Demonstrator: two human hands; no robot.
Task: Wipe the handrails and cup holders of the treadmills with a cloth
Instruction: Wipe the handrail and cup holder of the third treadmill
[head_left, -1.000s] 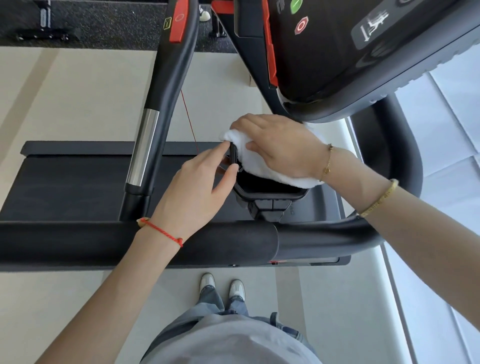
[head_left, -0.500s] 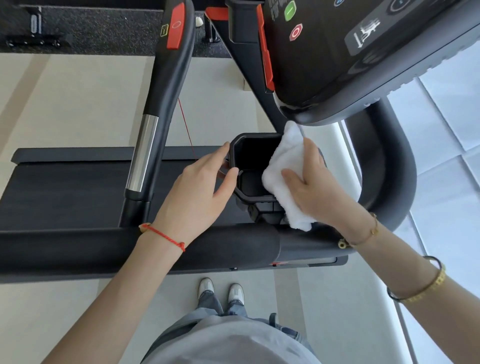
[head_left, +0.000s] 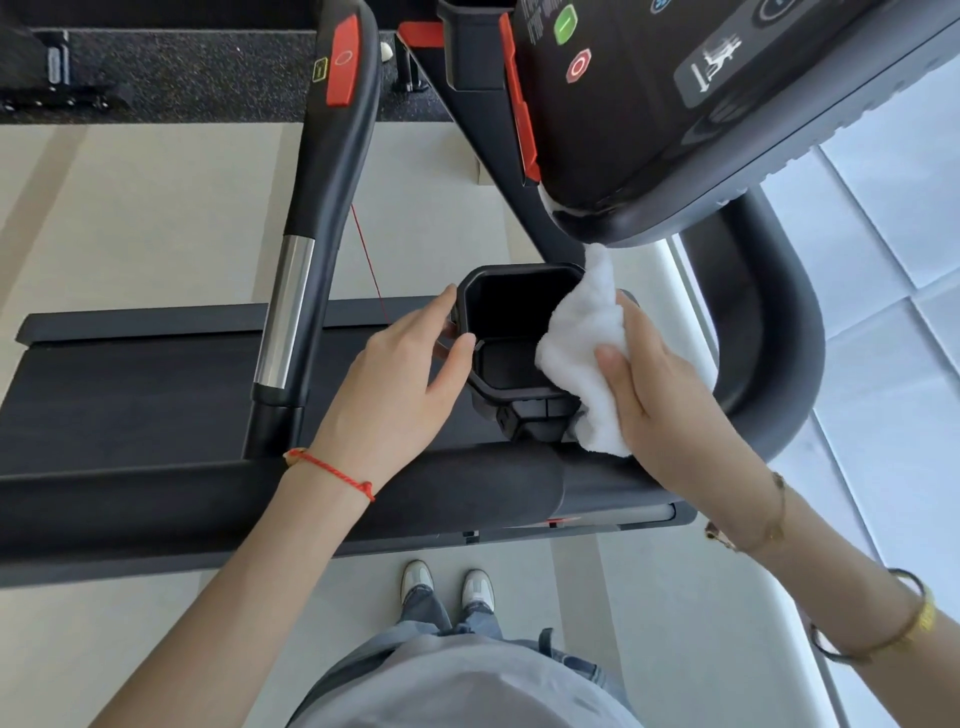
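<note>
Left hand (head_left: 395, 395): fingers pinch cup holder (head_left: 511, 332) rim.
Right hand (head_left: 654, 395): grips cloth (head_left: 582, 343) on holder's right wall.
Floor (head_left: 156, 218): pale; console (head_left: 675, 104) upper right.

No words could be read; the console (head_left: 701, 104) bore a green button (head_left: 565, 23), a red button (head_left: 578, 66) and a runner pictogram (head_left: 719, 61).

pale floor (head_left: 156, 208), treadmill deck (head_left: 130, 395) on it, 2 shoes (head_left: 447, 584) beside
</note>
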